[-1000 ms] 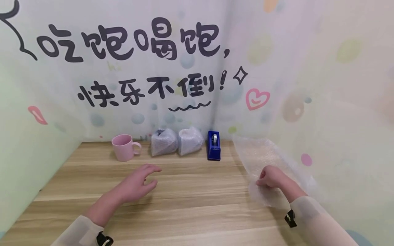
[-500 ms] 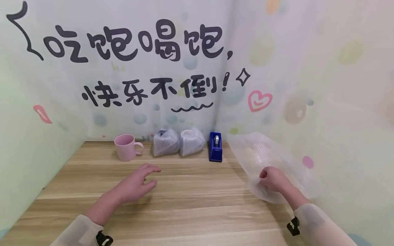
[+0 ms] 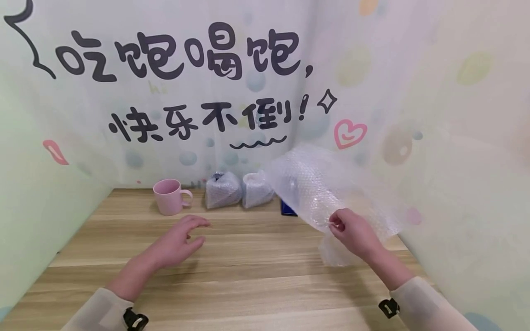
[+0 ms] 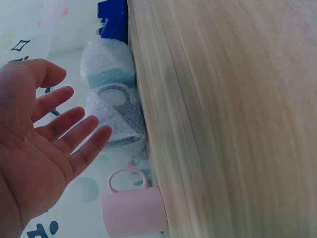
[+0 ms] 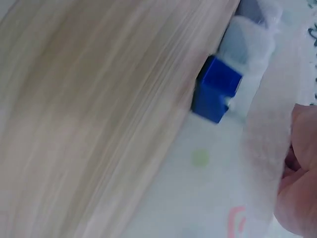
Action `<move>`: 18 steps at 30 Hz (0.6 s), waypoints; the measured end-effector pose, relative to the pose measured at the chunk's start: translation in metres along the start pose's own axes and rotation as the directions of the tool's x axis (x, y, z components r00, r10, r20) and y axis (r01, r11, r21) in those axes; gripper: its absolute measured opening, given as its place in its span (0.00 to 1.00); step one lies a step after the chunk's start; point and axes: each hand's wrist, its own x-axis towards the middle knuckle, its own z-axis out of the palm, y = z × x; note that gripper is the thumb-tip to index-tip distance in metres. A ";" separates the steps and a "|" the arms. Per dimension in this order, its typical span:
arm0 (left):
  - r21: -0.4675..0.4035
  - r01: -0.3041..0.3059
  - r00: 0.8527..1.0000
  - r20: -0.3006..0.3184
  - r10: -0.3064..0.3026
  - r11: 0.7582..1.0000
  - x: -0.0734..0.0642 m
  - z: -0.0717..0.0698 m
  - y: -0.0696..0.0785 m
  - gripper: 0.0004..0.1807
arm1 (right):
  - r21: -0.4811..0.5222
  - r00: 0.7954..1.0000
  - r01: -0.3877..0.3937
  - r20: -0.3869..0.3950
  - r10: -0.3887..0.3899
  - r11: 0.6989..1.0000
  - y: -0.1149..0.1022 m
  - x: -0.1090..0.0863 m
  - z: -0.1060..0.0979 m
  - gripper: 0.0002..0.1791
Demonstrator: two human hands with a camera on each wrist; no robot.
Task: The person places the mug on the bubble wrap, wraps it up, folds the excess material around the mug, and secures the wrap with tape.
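Observation:
My right hand (image 3: 354, 233) pinches the near edge of a clear bubble wrap sheet (image 3: 316, 184), which is raised over the right part of the table. In the right wrist view the bubble wrap (image 5: 270, 144) hangs beside the curled fingers. My left hand (image 3: 178, 243) hovers over the left half of the table with its fingers loosely spread, holding nothing. The left wrist view shows its bare palm (image 4: 37, 148). Beyond that hand a pink mug (image 3: 167, 197) stands upright, its handle pointing right.
Two bubble-wrapped bundles (image 3: 223, 191) sit side by side at the back wall; the left one shows a mug-like handle in the left wrist view. A blue tape dispenser (image 5: 213, 91) stands right of them, partly behind the sheet in the head view. Walls border the wooden table (image 3: 232, 285).
My right hand has lifted the bubble wrap off the table and carried it left, so the sheet now covers most of the tape dispenser. The left hand has barely shifted.

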 end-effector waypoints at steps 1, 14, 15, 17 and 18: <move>-0.008 0.011 1.000 -0.007 -0.011 1.000 0.000 -0.001 -0.001 0.20 | 0.011 0.999 0.038 -0.003 -0.038 0.999 -0.005 0.000 0.002 0.07; -0.125 0.049 0.983 -0.171 -0.071 0.991 0.006 -0.015 0.001 0.18 | 0.052 0.821 0.547 0.161 -0.547 0.836 -0.057 -0.006 0.036 0.10; -0.105 0.042 0.989 -0.134 -0.056 0.994 0.005 -0.014 0.002 0.19 | 0.066 0.801 0.567 0.185 -0.569 0.821 -0.061 -0.006 0.039 0.10; -0.047 0.023 0.999 -0.043 -0.025 0.999 0.004 -0.010 0.003 0.22 | 0.092 0.766 0.598 0.227 -0.601 0.797 -0.069 -0.007 0.045 0.10; -0.022 0.017 1.000 0.012 -0.017 1.000 0.003 -0.008 0.003 0.25 | 0.104 0.753 0.605 0.248 -0.610 0.789 -0.073 -0.008 0.047 0.10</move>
